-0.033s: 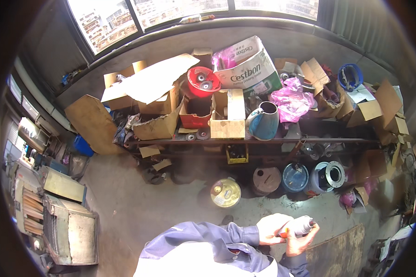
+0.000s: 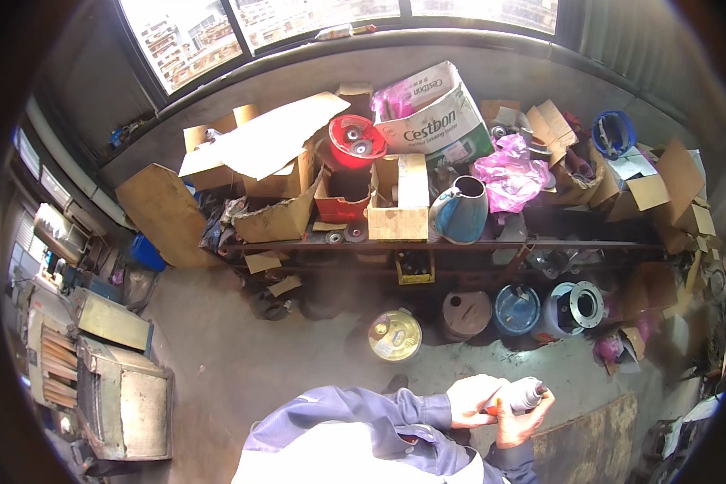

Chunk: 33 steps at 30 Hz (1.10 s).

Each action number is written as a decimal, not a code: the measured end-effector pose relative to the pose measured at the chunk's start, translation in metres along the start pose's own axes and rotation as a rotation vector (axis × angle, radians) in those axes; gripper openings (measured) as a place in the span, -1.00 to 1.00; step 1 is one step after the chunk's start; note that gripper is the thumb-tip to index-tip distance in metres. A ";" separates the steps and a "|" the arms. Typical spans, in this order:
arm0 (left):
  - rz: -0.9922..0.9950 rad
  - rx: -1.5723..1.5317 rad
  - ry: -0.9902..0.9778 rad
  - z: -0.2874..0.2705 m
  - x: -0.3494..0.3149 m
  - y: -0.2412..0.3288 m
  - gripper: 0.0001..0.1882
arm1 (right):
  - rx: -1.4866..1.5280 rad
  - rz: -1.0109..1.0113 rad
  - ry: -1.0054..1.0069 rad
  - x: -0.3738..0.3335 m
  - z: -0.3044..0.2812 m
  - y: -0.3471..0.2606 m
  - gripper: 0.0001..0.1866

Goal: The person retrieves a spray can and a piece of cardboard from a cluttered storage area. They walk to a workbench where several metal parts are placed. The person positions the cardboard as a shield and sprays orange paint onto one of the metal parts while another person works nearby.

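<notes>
Both my hands are together in front of my body, at the lower right of centre. My right hand [image 2: 518, 425] is wrapped round a grey-white cylindrical tool [image 2: 526, 393] with a dark nose and an orange part; its exact kind I cannot make out. The dark nose points to the upper right, by the right fingertips. Against the tool's orange end presses my left hand [image 2: 469, 402], its fingers closed and partly hidden. Strong sunlight washes out detail on both hands.
Ahead stands a cluttered bench [image 2: 315, 247] with cardboard boxes, a red bucket [image 2: 347, 157], a blue-grey jug [image 2: 462, 216] and a pink plastic bag [image 2: 510, 177]. Below are a yellow-lidded pail [image 2: 395, 343], a brown drum [image 2: 466, 323] and a blue drum [image 2: 516, 315]. A wooden board [image 2: 593, 440] lies at right.
</notes>
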<state>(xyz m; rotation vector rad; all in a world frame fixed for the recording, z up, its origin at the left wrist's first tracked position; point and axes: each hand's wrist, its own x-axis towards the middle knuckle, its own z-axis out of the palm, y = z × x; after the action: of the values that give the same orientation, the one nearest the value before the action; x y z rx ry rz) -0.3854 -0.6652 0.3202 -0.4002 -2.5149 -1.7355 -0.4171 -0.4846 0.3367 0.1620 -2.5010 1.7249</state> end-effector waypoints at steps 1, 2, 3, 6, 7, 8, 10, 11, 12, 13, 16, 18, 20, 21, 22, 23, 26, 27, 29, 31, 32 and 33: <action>-0.044 -0.001 -0.011 0.005 0.000 0.000 -0.25 | 0.009 0.035 -0.031 -0.003 -0.002 0.006 0.07; -0.071 -0.018 -0.011 0.008 -0.001 0.000 -0.28 | 0.047 0.055 -0.056 -0.004 -0.005 0.011 0.12; -0.094 -0.033 -0.015 0.010 -0.002 0.000 -0.30 | 0.018 0.022 -0.097 -0.004 -0.009 0.014 0.16; -0.227 -0.286 -0.151 0.008 -0.010 0.001 -0.24 | 0.069 -0.098 -0.236 -0.004 -0.022 0.016 0.30; -0.271 -0.399 -0.197 0.005 -0.013 0.002 -0.22 | 0.164 -0.040 -0.279 -0.006 -0.023 0.013 0.29; -0.341 -0.488 -0.298 0.001 -0.013 0.002 -0.16 | 0.284 0.019 -0.302 -0.007 -0.024 0.010 0.27; -0.382 -0.559 -0.353 -0.007 -0.012 0.003 -0.16 | 0.418 0.029 -0.369 -0.012 -0.020 0.004 0.22; -0.401 -0.595 -0.380 -0.013 -0.012 0.002 -0.16 | 0.408 0.009 -0.328 -0.015 -0.015 0.002 0.22; -0.412 -0.541 -0.456 -0.020 -0.010 0.000 -0.16 | 0.425 -0.008 -0.306 -0.018 -0.010 0.000 0.21; -0.370 -0.569 -0.475 -0.029 -0.009 -0.003 -0.17 | 0.460 -0.032 -0.281 -0.021 -0.003 0.000 0.21; -0.282 -0.631 -0.538 -0.067 -0.008 -0.017 -0.21 | 0.378 -0.076 -0.216 -0.029 0.026 -0.005 0.15; -0.265 -0.579 -0.565 -0.100 -0.012 -0.028 -0.22 | 0.368 -0.096 -0.190 -0.034 0.054 -0.012 0.11; -0.269 -0.579 -0.613 -0.134 -0.014 -0.036 -0.25 | 0.358 -0.106 -0.154 -0.040 0.087 -0.026 0.11; -0.279 -0.595 -0.626 -0.153 -0.017 -0.040 -0.26 | 0.361 -0.124 -0.151 -0.040 0.103 -0.033 0.11; -0.298 -0.613 -0.645 -0.172 -0.019 -0.043 -0.27 | 0.352 -0.108 -0.152 -0.039 0.117 -0.041 0.12; -0.320 -0.667 -0.678 -0.188 -0.019 -0.047 -0.29 | 0.348 -0.087 -0.160 -0.039 0.129 -0.049 0.12; -0.392 -0.893 -0.718 -0.227 -0.025 -0.056 -0.35 | 0.336 -0.040 -0.162 -0.040 0.161 -0.069 0.15; -0.368 -0.891 -0.739 -0.235 -0.025 -0.059 -0.35 | 0.330 -0.037 -0.171 -0.041 0.169 -0.074 0.16; -0.376 -0.912 -0.794 -0.243 -0.027 -0.068 -0.35 | 0.355 -0.020 -0.157 -0.043 0.182 -0.082 0.13; -0.342 -0.838 -0.773 -0.241 -0.029 -0.078 -0.35 | 0.319 -0.020 -0.148 -0.044 0.190 -0.088 0.13; -0.363 -0.908 -0.768 -0.239 -0.030 -0.083 -0.35 | 0.314 -0.042 -0.130 -0.045 0.193 -0.090 0.08; -0.425 -0.942 -0.764 -0.234 -0.033 -0.088 -0.24 | 0.268 -0.042 -0.076 -0.045 0.194 -0.092 0.07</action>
<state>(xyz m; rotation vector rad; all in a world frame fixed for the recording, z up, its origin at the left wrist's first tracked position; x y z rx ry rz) -0.3979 -0.9165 0.3191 -0.7012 -1.9856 -3.4501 -0.3638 -0.6966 0.3466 0.3028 -2.2855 2.0663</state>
